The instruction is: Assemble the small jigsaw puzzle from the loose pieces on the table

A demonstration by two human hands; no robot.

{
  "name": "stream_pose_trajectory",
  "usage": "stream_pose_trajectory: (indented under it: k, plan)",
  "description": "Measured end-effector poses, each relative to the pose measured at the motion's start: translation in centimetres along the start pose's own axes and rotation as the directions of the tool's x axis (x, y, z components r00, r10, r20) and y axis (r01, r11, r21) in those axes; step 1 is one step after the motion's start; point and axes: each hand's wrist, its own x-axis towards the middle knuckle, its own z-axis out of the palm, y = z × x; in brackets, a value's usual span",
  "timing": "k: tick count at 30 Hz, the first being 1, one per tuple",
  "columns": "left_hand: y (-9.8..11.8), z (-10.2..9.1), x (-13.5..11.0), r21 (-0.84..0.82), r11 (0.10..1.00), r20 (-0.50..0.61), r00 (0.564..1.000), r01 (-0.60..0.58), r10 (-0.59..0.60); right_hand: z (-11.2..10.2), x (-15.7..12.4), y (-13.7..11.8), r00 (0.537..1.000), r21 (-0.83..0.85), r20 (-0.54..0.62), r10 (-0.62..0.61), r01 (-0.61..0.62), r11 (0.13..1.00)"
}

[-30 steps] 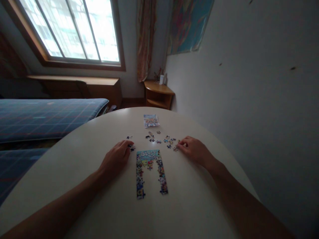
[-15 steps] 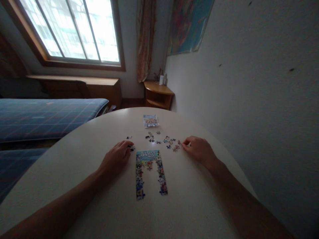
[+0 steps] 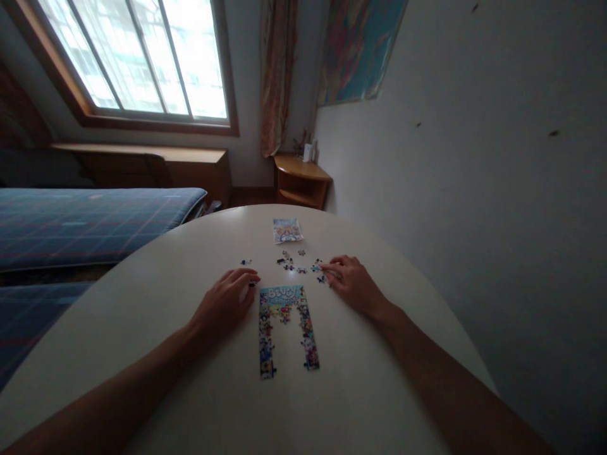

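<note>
A partly assembled jigsaw puzzle (image 3: 282, 294) lies on the pale round table, a lettered strip across its top and two side columns with a gap between them. My left hand (image 3: 227, 294) rests left of its top corner, fingers curled and closed at a dark puzzle piece (image 3: 253, 284) that they partly cover. My right hand (image 3: 353, 283) is over the right-hand loose pieces, fingers stretched out and apart from the thumb. Its fingertips are near a blue-toned piece (image 3: 315, 268) and hide some others. More loose puzzle pieces (image 3: 288, 267) lie beyond the puzzle.
A printed packet (image 3: 287, 231) lies near the far edge of the table (image 3: 199, 243). One loose piece (image 3: 245, 262) sits apart at the left. Beyond are a bed with a plaid mattress (image 3: 95, 221), a corner shelf (image 3: 301, 167) and a wall on the right.
My right hand has moved left, from beside the right-hand pieces to over them, and its fingers have stretched out. My left hand has shifted slightly right over the dark pieces.
</note>
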Motion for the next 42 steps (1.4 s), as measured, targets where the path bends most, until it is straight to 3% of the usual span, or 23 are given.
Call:
stream_pose_trajectory:
  k: [12, 20, 26, 31, 42]
  plan:
    - [1.4, -0.3, -0.2, -0.132, 0.961, 0.077, 0.965, -0.241, 0.253, 0.2, 0.2, 0.3, 0.999, 0.103, -0.039, 0.031, -0.027, 0.994]
    - [1.9, -1.0, -0.5, -0.195, 0.867, 0.127, 0.865, -0.458, 0.485, -0.4, -0.1, -0.7, 0.993, 0.154, -0.109, 0.049, -0.032, 0.988]
    - [2.3, -1.2, -0.5, -0.208, 0.838, 0.170, 0.825, -0.505, 0.539, -0.6, -0.8, -4.0, 0.983, 0.331, -0.175, 0.051, 0.010, 0.944]
    - [2.5, -1.1, -0.4, -0.216, 0.839, 0.196, 0.820, -0.499, 0.538, 0.4, -1.5, -6.5, 0.993, 0.452, -0.114, -0.012, 0.063, 0.890]
    - [2.9, -1.2, -0.4, -0.228, 0.831, 0.168, 0.820, -0.508, 0.547, 0.7, -1.7, -6.9, 0.997, 0.490, 0.023, -0.069, 0.049, 0.870]
